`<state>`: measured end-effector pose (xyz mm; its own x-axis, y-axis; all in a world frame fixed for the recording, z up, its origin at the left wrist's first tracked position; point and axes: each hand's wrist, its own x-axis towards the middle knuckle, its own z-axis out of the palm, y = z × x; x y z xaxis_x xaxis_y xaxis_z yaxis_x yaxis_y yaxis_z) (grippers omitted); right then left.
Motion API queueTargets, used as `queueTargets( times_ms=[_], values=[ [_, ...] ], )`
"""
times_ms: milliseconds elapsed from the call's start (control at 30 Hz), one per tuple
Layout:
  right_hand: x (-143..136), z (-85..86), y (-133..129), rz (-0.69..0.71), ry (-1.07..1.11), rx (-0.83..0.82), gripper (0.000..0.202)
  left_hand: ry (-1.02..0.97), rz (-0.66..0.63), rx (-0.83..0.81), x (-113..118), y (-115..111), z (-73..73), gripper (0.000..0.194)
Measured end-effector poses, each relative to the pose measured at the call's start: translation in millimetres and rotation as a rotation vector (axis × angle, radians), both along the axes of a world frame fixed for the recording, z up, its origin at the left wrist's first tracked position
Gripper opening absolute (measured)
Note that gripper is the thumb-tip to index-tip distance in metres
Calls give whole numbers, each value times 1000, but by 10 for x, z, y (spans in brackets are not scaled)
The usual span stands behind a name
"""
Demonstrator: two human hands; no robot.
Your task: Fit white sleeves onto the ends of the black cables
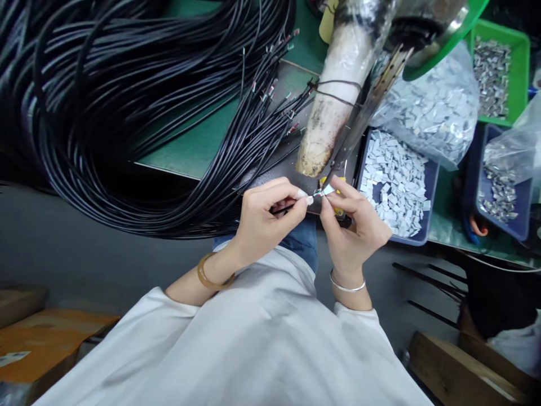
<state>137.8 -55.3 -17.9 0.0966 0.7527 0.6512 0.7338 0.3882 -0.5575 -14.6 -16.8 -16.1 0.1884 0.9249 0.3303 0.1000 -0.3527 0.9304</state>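
My left hand (270,211) is closed in a pinch on a black cable (282,210) close to its stripped end, where thin wires show. Facing it, my right hand (353,217) pinches a small flat white piece (328,190) between thumb and forefinger. The wire ends and the white piece meet between my fingertips; whether they are joined is too small to tell. Just above them the narrow tip of a dark metal rod (349,141), resembling a soldering iron, points down at the same spot. Something yellow (338,211) lies partly hidden behind my right fingers.
A large bundle of black cables (203,192) covers the left of the green table (180,149). A stained, wrapped white tube (332,107) hangs overhead. Rightward stand a blue tray (429,194) of white pieces, a plastic bag (439,107), a green bin (522,73) and another blue tray (524,208).
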Motion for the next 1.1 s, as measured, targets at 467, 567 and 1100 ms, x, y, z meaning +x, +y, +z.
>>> queueTargets(
  times_ms=[467, 567, 1100],
  values=[
    [-37, 36, -31, -53, -105, 17, 15, 54, -6, -40, -26, 23, 41, 16],
    [-47, 39, -48, -62, -139, 13, 16, 103, -11, -51, -29, 11, 43, 16],
    [549, 163, 74, -329, 97, 653, 31, 321, -133, 9, -482, -39, -5, 14]
  ],
)
